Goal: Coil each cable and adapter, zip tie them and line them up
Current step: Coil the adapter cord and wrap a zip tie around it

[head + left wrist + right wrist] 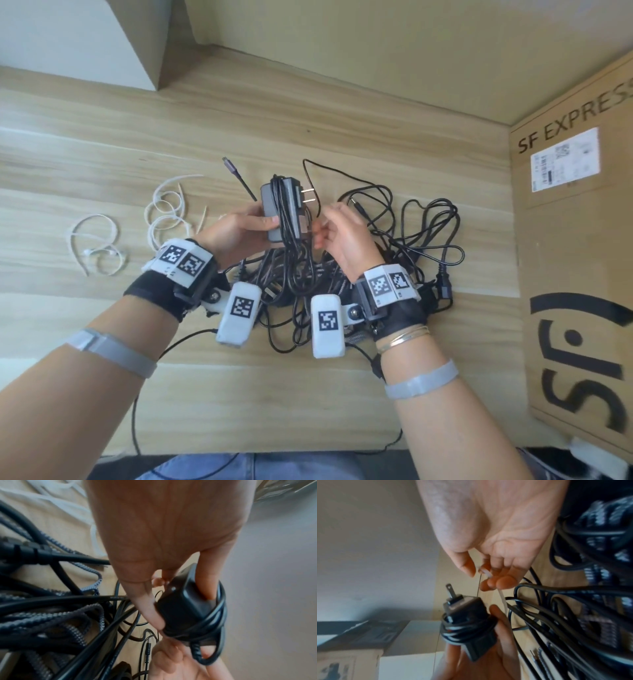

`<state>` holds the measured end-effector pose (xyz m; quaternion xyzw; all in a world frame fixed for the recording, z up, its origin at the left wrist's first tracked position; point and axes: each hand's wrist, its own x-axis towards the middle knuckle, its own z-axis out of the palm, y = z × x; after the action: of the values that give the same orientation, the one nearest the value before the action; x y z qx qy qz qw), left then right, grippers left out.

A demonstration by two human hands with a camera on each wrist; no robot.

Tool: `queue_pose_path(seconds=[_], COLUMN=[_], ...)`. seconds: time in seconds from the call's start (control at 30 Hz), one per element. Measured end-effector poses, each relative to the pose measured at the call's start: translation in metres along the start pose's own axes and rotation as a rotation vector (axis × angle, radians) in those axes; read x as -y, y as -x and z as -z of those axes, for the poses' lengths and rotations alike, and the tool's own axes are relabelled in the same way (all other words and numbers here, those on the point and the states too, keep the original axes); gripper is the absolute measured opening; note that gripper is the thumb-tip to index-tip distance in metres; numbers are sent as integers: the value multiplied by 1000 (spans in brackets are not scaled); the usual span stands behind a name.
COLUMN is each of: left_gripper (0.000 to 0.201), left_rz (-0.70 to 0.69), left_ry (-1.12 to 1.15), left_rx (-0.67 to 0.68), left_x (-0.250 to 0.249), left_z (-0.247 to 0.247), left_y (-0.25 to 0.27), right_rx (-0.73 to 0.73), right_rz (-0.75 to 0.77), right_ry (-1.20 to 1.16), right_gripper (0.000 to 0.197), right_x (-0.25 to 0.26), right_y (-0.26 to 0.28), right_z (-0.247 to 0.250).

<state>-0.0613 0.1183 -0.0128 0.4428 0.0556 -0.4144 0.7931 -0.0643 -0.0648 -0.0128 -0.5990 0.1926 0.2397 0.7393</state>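
- Wood-grain bench [308, 394] carries everything; a cardboard box [575, 274] stands along its 3 o'clock edge.
- Black tangle of cables [404, 240] lies mid-bench, spreading toward 3 o'clock and under both wrists, none of it coiled or tied.
- White spare ties [164, 212] lie loose at 9 o'clock, well apart from the tangle.
- Left hand [236, 229] is clamped on the adapter [279, 209], thumb on one face and fingers behind, held up over the tangle at about 12 o'clock, its prongs pointing toward 3 o'clock.
- Adapter's own cord [212, 626] is wound round the body in several turns; a loose tail runs out toward 12 o'clock.
- Right hand [342, 233], just beside the adapter at its 3 o'clock side, pinches a thin white tie [488, 574] between thumb and fingertips [505, 582]; the strip runs down toward the wound cord. Whether it is threaded through its head I cannot tell.
- Likely step: cinching the tie round the wound cord.
- Risks, as I judge them: the turns could slip off the smooth body if the left grip eases; the tie could catch a strand of the tangle below; the tail could be left outside the loop; the thin strip could slip from the pinch when pulled.
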Motion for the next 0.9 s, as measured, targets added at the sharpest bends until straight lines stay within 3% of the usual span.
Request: queue_pose_path(seconds=[0.17, 0.3, 0.37, 0.47, 0.6, 0.73, 0.9], left_gripper=[37, 34, 33, 35, 35, 39, 23], left_rz=[48, 74, 76, 69, 49, 104, 112], left_ry=[-66, -194, -246, -325, -579, -939, -1155], left_rx=[-195, -213, -201, -236, -320, -379, -370], left_x=[7, 7, 5, 5, 9, 8, 13], left_z=[-2, -14, -17, -20, -25, -21, -22], left_y=[-9, -16, -18, -20, -24, -28, -30], right_rx=[-109, -120, -98, -70, -42, 44, 98], right_rz=[196, 355, 374, 383, 452, 499, 507], right_ry=[38, 236, 289, 323, 432, 506, 611], right_gripper=[27, 24, 17, 23, 29, 17, 13], right_x=[-6, -4, -3, -2, -2, -4, -14], right_y=[7, 11, 12, 11, 12, 13, 14], right_z=[12, 13, 12, 11, 10, 12, 8])
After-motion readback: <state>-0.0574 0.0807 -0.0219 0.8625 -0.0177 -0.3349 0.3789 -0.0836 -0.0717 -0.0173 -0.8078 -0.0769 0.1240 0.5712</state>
